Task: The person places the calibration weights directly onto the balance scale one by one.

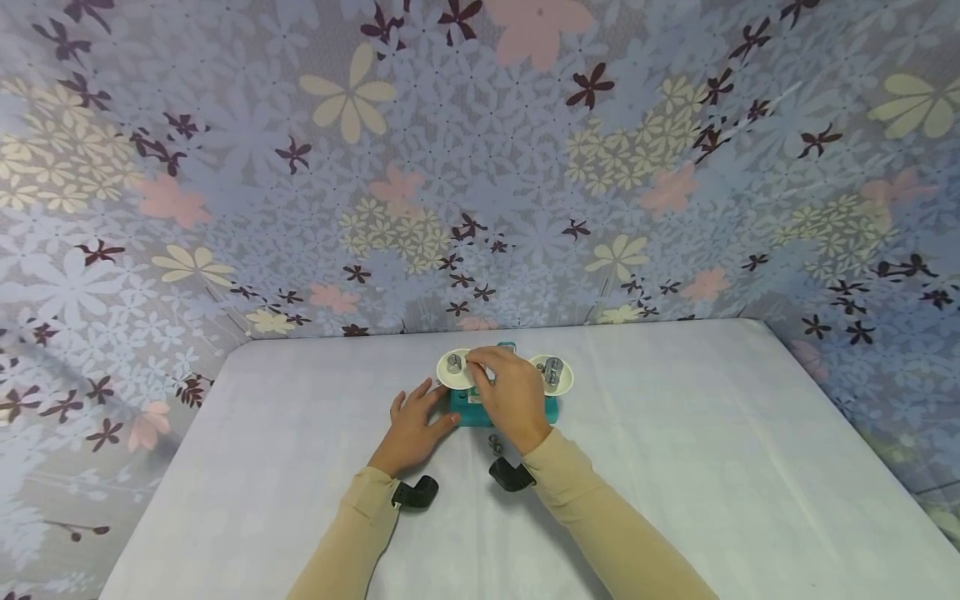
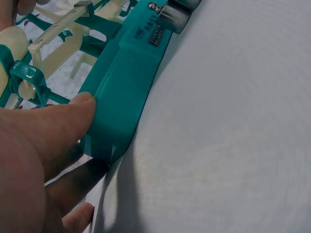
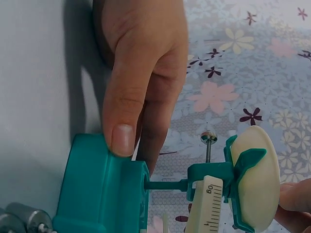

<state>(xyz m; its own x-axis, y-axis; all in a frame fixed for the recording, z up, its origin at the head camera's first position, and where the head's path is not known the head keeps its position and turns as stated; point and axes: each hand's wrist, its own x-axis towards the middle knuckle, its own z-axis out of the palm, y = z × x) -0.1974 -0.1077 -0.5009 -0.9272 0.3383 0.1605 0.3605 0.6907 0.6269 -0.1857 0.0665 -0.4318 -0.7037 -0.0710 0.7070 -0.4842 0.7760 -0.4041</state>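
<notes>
A teal student balance (image 1: 467,414) with two cream pans stands in front of me. My left hand (image 1: 411,427) grips the left end of its base, thumb on the front and fingers at the end, plain in the left wrist view. My right hand (image 1: 513,396) reaches across the balance, its thumb and index fingertips together over the left pan (image 1: 444,377). I cannot tell whether they pinch anything. A metal weight (image 1: 454,363) stands in that pan. Several metal weights (image 1: 553,370) are in the right pan (image 1: 567,383). The scale beam (image 3: 208,206) shows in the right wrist view.
Loose metal weights (image 1: 495,443) lie on the white tablecloth (image 1: 675,467) just in front of the balance. A flowered wall covering (image 1: 480,167) rises behind the table and at both sides. Black wrist cameras (image 1: 417,492) sit at both sleeves.
</notes>
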